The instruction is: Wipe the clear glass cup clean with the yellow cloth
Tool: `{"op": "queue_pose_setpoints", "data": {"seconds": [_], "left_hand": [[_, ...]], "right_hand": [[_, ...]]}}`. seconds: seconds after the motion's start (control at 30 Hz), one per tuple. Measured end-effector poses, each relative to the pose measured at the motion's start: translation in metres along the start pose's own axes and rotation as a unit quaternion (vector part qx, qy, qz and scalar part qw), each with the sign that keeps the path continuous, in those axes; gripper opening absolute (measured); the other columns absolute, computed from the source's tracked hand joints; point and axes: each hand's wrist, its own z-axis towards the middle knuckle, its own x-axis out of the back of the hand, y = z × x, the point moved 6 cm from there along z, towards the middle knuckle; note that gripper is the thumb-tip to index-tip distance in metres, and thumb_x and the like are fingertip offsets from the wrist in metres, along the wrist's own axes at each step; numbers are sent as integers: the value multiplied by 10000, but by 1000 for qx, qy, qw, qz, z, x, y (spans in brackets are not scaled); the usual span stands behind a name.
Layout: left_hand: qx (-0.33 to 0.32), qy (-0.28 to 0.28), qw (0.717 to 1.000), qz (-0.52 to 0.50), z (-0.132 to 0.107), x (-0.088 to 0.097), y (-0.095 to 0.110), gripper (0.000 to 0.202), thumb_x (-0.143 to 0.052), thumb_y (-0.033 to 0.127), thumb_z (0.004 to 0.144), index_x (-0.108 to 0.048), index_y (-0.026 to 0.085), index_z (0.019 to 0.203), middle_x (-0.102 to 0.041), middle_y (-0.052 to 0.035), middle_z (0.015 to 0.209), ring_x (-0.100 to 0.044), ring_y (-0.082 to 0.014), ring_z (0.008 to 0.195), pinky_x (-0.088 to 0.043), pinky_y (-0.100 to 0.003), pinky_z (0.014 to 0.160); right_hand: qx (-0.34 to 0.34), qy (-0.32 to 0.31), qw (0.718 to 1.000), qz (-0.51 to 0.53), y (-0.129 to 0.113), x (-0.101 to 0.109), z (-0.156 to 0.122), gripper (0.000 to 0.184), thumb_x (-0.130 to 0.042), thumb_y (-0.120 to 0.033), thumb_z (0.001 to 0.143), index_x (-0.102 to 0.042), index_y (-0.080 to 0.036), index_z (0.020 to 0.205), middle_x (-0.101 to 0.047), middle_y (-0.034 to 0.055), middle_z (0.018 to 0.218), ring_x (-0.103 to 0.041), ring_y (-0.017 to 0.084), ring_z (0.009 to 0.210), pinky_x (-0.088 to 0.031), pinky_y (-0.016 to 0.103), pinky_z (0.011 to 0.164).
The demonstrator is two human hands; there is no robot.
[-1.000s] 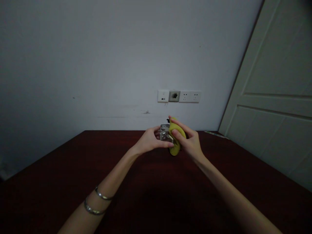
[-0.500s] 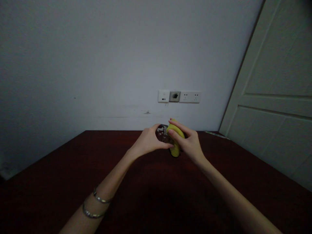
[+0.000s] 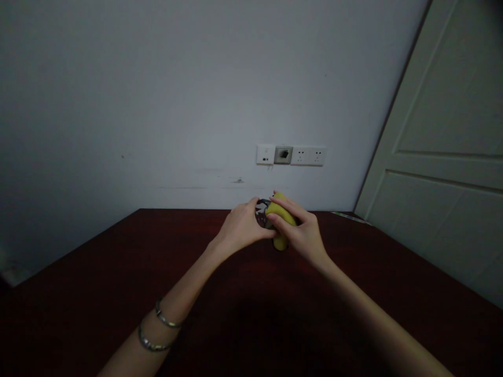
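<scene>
My left hand (image 3: 242,224) is curled round a clear, glass-like vessel (image 3: 261,213), its thumb below and its fingers at the top. Much of the vessel is hidden behind the hand and the yellow piece, so its exact kind does not show. In my right hand (image 3: 304,230) a soft yellow sponge (image 3: 281,211) is pinched between thumb and fingers. The sponge is pressed against the right side of the vessel, and its lower end shows beneath my left thumb. Both hands meet above the far half of the table.
The dark red table (image 3: 165,251) reaches back to a pale wall (image 3: 157,104) with sockets (image 3: 308,156) on it. At the right stands a light panelled door (image 3: 444,157). A thin flat strip (image 3: 349,218) lies at the table's back right edge.
The sponge and my right hand have shifted slightly left against the vessel, covering a little more of it. My left hand keeps its hold. The view has moved very slightly.
</scene>
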Motion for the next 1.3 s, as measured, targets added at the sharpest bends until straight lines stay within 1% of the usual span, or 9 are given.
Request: {"op": "queue_pose_setpoints", "data": {"seconds": [0.2,0.4,0.57,0.7,0.83,0.9,1.0,1.13,1.3], "left_hand": [[24,9,1000,4,1,5,-1,764,-738,423,564,-497,133,1228,-675,-143,975,-640,-295,860,-489,-379,703],[1,-22,997,-67,-1,3,4,621,-742,517,566,-582,175,1059,-674,-72,896,-628,-238,792,-480,-342,675],[3,-70,971,-227,1,-6,4,578,-785,427,565,-595,157,1041,-675,-74,974,-620,-220,880,-490,-347,775],[45,-140,905,-400,3,-15,2,544,-789,285,582,-590,130,1064,-673,-86,1028,-626,-188,903,-482,-341,835],[66,-179,869,-456,2,-18,-3,422,-781,279,600,-643,137,972,-683,-57,969,-623,-162,853,-462,-316,826],[73,-191,867,-455,2,-19,-7,375,-772,314,619,-660,140,931,-685,-41,896,-613,-151,789,-458,-300,771],[80,-196,869,-448,1,-22,-12,344,-758,361,641,-672,149,897,-681,-29,850,-597,-142,747,-445,-289,740],[74,-212,868,-443,1,-24,-13,359,-746,388,661,-671,163,929,-683,-38,921,-600,-152,816,-436,-299,795],[33,-244,879,-408,3,-24,-17,516,-745,515,618,-647,149,968,-674,-61,939,-599,-179,844,-445,-329,808]], "right_hand": [[65,-60,996,-9,-10,-3,-2,345,-693,-269,755,-668,-295,1098,-526,34,1354,-528,221,1216,-380,432,1067],[-47,8,998,49,6,6,4,353,-681,-349,752,-678,-241,1089,-630,60,1232,-564,240,1169,-391,441,1048],[-130,29,986,102,17,9,4,430,-634,-465,767,-660,-204,1108,-676,68,1142,-612,256,1069,-473,443,949],[-69,-7,991,111,10,6,-1,527,-576,-536,790,-572,-230,1219,-572,80,1295,-542,266,1168,-432,457,995],[46,-69,995,54,0,-1,-8,874,-776,-492,603,-395,-268,1358,-405,104,1434,-409,304,1298,-328,500,1078],[102,-80,992,3,-4,-4,-11,971,-820,-435,560,-335,-270,1385,-341,122,1466,-337,307,1345,-283,508,1104],[152,-89,983,-51,-7,-8,-13,954,-803,-386,610,-283,-266,1401,-295,140,1481,-290,299,1370,-274,511,1110],[143,-85,984,-61,-5,-9,-13,845,-758,-330,685,-295,-260,1388,-333,145,1455,-325,275,1354,-299,500,1101],[110,-87,989,-38,-1,-8,-12,828,-791,-347,639,-370,-263,1346,-403,123,1417,-378,269,1321,-312,481,1099]]}}
